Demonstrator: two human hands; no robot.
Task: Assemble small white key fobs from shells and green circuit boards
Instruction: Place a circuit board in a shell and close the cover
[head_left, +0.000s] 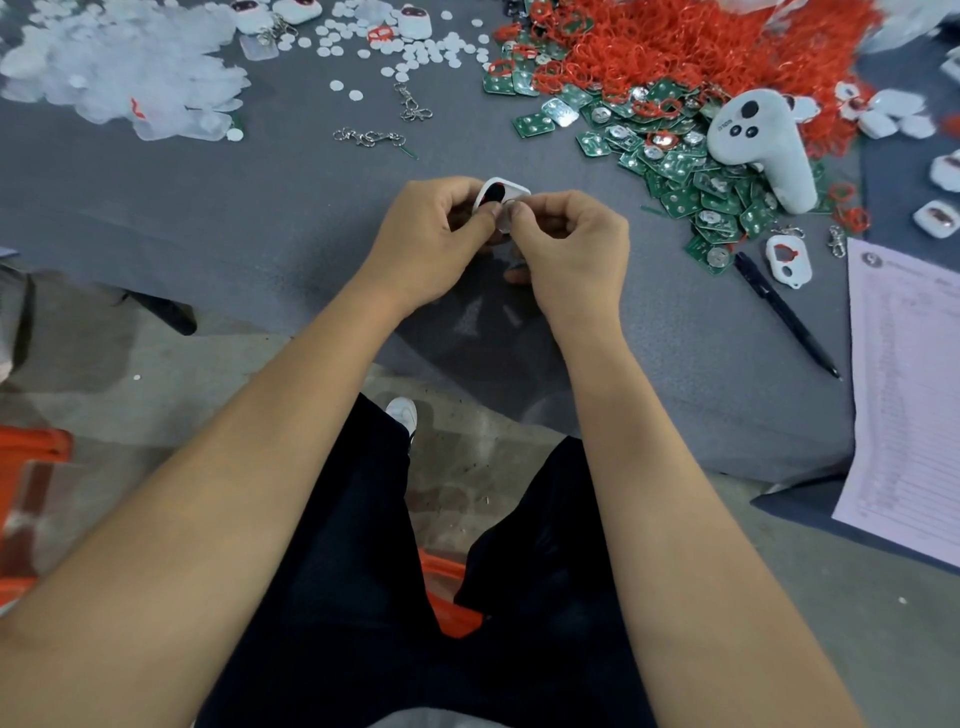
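Pinching a white key fob shell (501, 193) between both hands, I hold it just above the grey table (260, 208), my left hand (431, 239) curled around its left edge and my right hand (569, 244) gripping its lower right. Well right of the shell lies the heap of green circuit boards (675, 171), with a white controller (763, 143) resting on that heap and a black pen (784, 312) near its lower edge.

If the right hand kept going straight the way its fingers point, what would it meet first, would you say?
The right hand points leftward at the white key fob it pinches, with the left hand directly behind.
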